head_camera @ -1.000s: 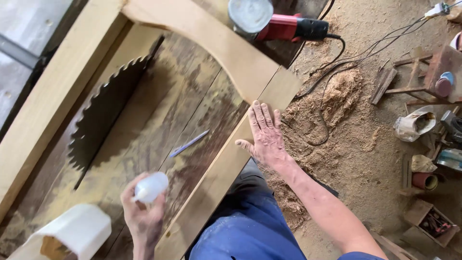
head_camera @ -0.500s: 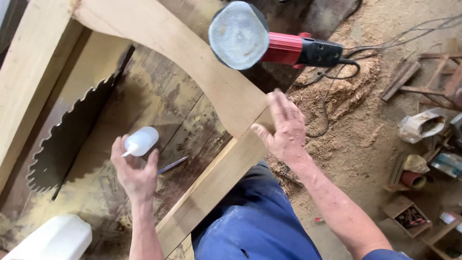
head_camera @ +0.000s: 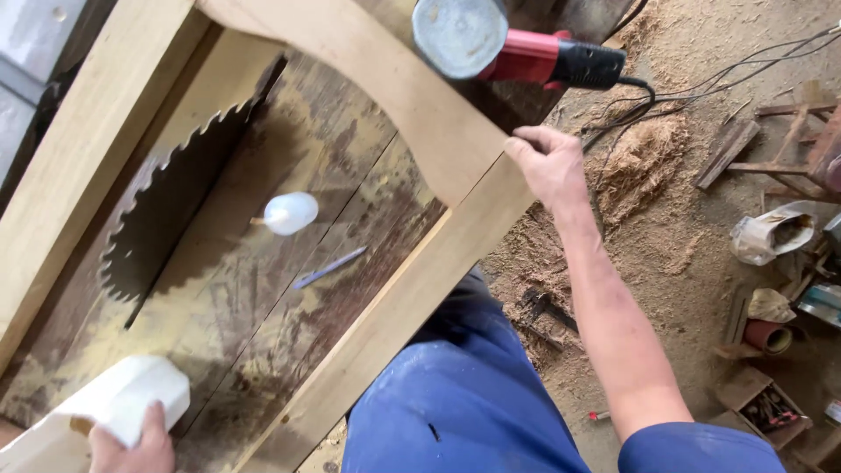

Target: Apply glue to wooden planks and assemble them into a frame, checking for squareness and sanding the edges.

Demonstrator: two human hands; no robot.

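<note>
your right hand is clasping the pale wooden frame's joint, upper centre. your left hand, lower left, is grasping the white plastic container. the small white glue bottle is lying released, centre left; clamping appears outstanding.

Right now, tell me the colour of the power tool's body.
Red body with a black rear grip, clearest in the head view.

Worn saw table: wooden frame, pencil, bottle.
</note>
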